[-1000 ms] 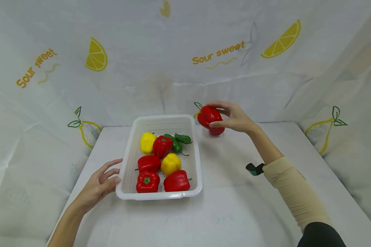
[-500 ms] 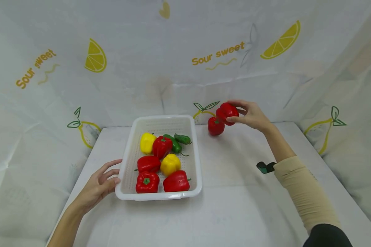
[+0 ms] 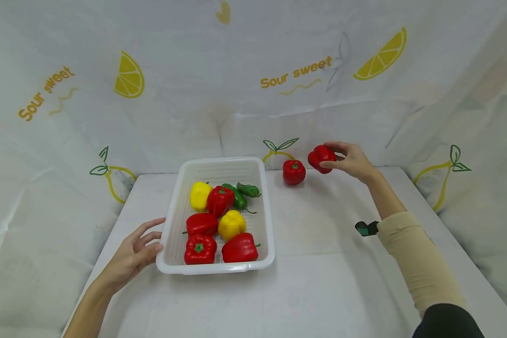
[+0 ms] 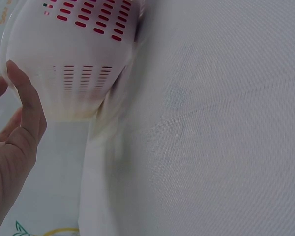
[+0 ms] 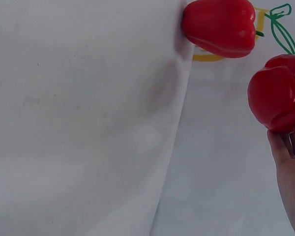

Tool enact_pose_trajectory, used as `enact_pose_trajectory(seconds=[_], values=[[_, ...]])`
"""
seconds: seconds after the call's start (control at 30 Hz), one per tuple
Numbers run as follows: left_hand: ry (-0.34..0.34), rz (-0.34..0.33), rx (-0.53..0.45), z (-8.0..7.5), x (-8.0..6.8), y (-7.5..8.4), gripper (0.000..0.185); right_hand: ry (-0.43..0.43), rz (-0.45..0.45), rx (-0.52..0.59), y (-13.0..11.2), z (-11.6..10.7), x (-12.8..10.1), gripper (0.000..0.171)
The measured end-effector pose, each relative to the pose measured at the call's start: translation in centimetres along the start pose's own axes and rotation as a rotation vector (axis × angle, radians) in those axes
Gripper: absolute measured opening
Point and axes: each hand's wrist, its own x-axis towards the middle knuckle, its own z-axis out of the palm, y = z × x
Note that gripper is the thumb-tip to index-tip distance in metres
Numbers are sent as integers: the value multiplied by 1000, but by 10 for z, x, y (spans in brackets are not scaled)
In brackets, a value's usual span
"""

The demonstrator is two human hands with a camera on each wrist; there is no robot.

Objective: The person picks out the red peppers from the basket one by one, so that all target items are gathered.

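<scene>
My right hand point(image 3: 347, 160) grips a red bell pepper point(image 3: 321, 158) just above the back of the table, near the rear wall; the right wrist view shows the same red bell pepper point(image 5: 278, 98) at my fingertips point(image 5: 281, 147). A second red pepper point(image 3: 294, 172) stands on the table to its left, also seen as the second red pepper point(image 5: 220, 25). My left hand point(image 3: 137, 253) rests with straight fingers against the front left corner of the white basket point(image 3: 171, 244), whose wall point(image 4: 83, 64) my thumb point(image 4: 29, 105) touches.
The basket holds several red peppers point(image 3: 199, 249), two yellow peppers point(image 3: 231, 224) and green chillies point(image 3: 241, 195). A printed cloth wall point(image 3: 236, 94) closes the back and sides. The white table point(image 3: 321, 281) stretches in front and to the right.
My right hand has carried the gripped red pepper rightward, away from the basket and past the pepper standing on the table. The left hand has stayed at the basket corner.
</scene>
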Motion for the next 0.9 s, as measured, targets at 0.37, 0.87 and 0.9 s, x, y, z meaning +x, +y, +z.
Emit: enact_pose_trajectory(seconds=[0.37, 0.87, 0.9], values=[[-16, 19, -22, -1, 1, -2, 63, -17, 54, -29, 16, 9, 6, 72], [18, -20, -1, 1, 0, 1, 64, -14, 95, -67, 34, 22, 12, 73], [14, -16, -7, 1, 0, 1, 64, -17, 95, -67, 35, 23, 12, 73]])
